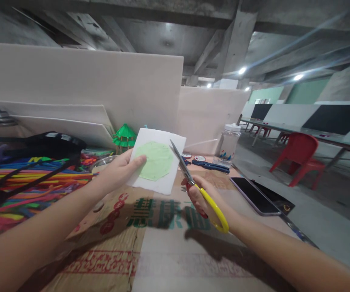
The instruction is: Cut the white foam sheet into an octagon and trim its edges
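My left hand [126, 165] pinches the left edge of a white sheet [165, 184], thumb in front. On the sheet lies a light green, roughly octagonal piece [155, 160] with small dark dots near its edge. My right hand [203, 198] grips scissors [216, 209] with one yellow handle loop and a red part partly behind my fingers. Their blades point up and left, overlapping the sheet's right edge in view. Whether the blades touch the sheet I cannot tell. Both hands are raised above a printed cardboard surface [169, 251].
Colourful strips [41, 178] and a black strap [50, 142] lie left. Behind are a green roofed model [124, 136] and white boards [102, 81]. To the right are a bottle [227, 144], a blue tool [210, 166], a phone [255, 196] and a red chair [299, 156].
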Available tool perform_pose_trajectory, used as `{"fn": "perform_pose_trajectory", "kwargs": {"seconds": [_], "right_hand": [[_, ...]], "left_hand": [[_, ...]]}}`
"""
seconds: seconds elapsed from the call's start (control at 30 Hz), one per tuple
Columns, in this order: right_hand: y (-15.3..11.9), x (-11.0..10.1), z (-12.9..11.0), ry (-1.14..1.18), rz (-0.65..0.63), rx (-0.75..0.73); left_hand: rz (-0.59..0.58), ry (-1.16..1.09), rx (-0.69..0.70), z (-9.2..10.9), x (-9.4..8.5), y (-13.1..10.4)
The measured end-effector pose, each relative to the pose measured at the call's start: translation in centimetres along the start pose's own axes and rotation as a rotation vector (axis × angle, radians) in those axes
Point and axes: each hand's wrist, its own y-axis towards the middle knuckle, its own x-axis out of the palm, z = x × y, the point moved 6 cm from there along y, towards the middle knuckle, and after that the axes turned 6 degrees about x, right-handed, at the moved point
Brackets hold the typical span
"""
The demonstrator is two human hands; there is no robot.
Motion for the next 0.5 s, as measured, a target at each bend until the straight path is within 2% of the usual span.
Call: {"fn": "perform_pose_trajectory", "kwargs": {"seconds": [0.5], "right_hand": [[0.1, -0.1, 0.1, -0.04, 0.02, 0.058]], "left_hand": [[-0.018, 0.051, 0.016, -1.1, -0.3, 0.3]]}}
